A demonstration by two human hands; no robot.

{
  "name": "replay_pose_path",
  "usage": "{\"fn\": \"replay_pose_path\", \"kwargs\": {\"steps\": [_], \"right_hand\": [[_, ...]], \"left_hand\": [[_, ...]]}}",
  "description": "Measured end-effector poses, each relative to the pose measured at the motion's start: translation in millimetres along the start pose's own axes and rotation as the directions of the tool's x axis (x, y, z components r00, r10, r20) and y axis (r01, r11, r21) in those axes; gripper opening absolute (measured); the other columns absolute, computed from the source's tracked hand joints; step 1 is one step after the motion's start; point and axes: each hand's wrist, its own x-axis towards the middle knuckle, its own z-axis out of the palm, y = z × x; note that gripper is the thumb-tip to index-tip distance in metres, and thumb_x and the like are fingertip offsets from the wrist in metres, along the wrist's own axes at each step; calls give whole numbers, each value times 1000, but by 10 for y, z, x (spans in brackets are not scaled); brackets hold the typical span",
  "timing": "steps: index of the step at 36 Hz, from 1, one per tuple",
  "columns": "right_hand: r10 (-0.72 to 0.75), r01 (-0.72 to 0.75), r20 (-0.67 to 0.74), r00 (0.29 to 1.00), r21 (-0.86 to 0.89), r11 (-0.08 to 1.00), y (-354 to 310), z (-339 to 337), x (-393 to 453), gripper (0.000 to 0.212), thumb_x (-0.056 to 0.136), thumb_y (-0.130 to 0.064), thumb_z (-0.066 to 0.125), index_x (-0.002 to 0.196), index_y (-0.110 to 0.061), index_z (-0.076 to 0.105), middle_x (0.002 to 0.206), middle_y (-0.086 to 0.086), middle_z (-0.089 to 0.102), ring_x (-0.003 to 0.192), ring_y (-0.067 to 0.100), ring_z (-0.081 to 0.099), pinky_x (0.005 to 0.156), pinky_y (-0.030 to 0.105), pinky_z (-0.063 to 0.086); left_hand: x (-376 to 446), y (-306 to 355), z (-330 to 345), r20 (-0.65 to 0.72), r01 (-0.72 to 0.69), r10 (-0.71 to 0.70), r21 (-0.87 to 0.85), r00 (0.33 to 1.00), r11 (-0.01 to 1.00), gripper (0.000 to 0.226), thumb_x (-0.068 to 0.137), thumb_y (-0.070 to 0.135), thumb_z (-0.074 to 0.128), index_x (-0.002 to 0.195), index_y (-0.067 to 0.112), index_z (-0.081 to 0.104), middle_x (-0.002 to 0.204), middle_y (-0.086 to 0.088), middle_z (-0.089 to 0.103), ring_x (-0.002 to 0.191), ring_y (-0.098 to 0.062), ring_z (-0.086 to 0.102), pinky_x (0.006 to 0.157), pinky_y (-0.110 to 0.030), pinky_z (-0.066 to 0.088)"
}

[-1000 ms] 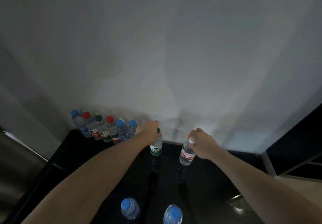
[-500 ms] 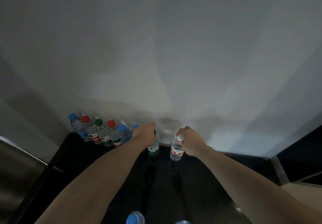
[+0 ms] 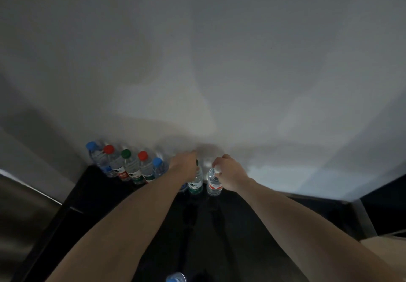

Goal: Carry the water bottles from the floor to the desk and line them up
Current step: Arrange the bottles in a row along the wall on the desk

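Note:
A row of several water bottles (image 3: 131, 167) with blue, red and green caps stands at the back of the black desk (image 3: 252, 227), against the wall. My left hand (image 3: 183, 165) grips the top of a green-labelled bottle (image 3: 195, 185) at the row's right end. My right hand (image 3: 228, 171) pinches the white cap of a red-labelled bottle (image 3: 213, 186) just right of it. Both bottles stand upright at the back edge. A blue-capped bottle (image 3: 175, 277) shows at the bottom edge of the view.
A grey wall (image 3: 219, 62) rises right behind the desk. A metallic surface (image 3: 19, 216) lies to the left of the desk. At the right, the desk ends at a grey edge strip (image 3: 362, 218) beside a dark opening.
Both hands have carried their bottles away from me to the back of the desk, next to the row. The right bottle moved closer to the left one.

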Motion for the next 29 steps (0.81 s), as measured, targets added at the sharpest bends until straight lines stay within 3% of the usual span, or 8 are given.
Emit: {"fn": "replay_pose_path", "kwargs": {"steps": [8,13,19,29], "right_hand": [[-48,48,8,999,-34,998,-84,26,90,33,99,-6,58,132,-10,61,132,12,53,121,28,57,102,34,51],[-26,27,-19,999,23,999,-141,69,115,34,99,-6,57,131,-15,62,131,8,50,112,31,62,97,35,52],[17,-9,-71,997,110,994,-157,145,109,33,100,-4,56,129,-16,65,130,8,53,105,32,65,95,39,53],[53,-46,-56,997,111,993,-140,65,157,45,96,-7,65,141,-16,58,145,7,54,122,28,61,104,37,49]], "left_hand": [[47,3,6,3,-12,12,17,1000,1000,30,96,32,63,119,15,55,112,-9,63,100,-26,62,75,-35,48],[36,-21,27,-28,-17,17,3,999,1000,28,95,29,64,118,15,53,109,-8,61,95,-26,62,70,-34,44],[38,-68,67,-20,4,-5,-50,1000,999,29,96,31,60,120,15,53,113,-10,60,100,-30,61,82,-39,53],[25,-31,-29,24,-1,0,38,1000,999,25,97,21,57,121,15,54,110,-9,60,95,-27,62,78,-39,56]]}}
